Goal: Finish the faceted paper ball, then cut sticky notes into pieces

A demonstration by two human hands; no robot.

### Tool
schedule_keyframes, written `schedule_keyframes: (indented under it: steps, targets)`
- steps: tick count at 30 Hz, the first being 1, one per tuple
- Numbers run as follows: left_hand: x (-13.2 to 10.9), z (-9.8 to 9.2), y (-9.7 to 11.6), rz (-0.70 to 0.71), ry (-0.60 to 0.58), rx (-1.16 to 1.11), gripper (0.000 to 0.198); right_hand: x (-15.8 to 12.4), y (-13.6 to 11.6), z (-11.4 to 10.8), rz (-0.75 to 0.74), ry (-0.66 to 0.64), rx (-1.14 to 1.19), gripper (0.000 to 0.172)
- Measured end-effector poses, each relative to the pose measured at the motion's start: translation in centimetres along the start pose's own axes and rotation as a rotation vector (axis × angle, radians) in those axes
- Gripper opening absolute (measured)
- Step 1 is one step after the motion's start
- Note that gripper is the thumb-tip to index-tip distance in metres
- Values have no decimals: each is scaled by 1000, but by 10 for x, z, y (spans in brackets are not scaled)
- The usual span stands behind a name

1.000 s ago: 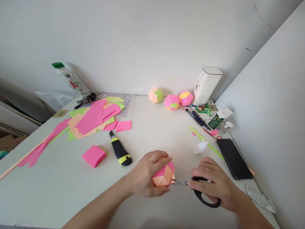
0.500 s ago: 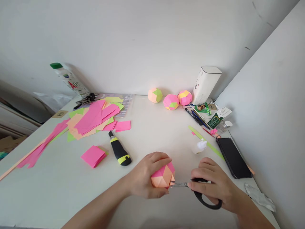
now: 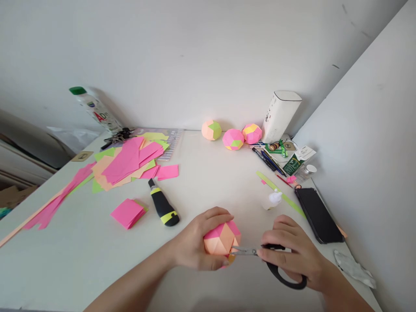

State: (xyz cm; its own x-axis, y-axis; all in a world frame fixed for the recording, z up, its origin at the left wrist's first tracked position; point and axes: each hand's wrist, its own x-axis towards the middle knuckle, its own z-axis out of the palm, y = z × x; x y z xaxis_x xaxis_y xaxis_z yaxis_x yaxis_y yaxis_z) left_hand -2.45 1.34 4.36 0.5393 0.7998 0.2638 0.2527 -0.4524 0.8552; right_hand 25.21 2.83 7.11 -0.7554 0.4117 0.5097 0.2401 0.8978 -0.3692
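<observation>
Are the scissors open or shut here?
Slightly open: the scissors show a narrow gap between their blade tips, at the ball.

Left hand [image 3: 193, 242] gripping paper ball [image 3: 221, 241], right hand [image 3: 292, 249] holding scissors [image 3: 251, 251] against it

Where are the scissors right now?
In the head view, low and right of centre: the black-handled scissors are in the right hand, tips at the right side of the paper ball in the left hand.
</observation>
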Motion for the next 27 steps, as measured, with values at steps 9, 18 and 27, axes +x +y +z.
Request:
schedule_keyframes:
  steps: [9, 18, 27]
  targets:
    - [4, 4, 3, -224, -83, -464, 63, -8, 0, 6, -17, 127, -29, 31]
    - [4, 5, 2, -278, -116, -581, 63, -6, -1, 6, -26, 123, -40, 33]
    - [4, 5, 3, -292, -108, -539, 65, -4, -3, 4, -23, 102, -44, 31]
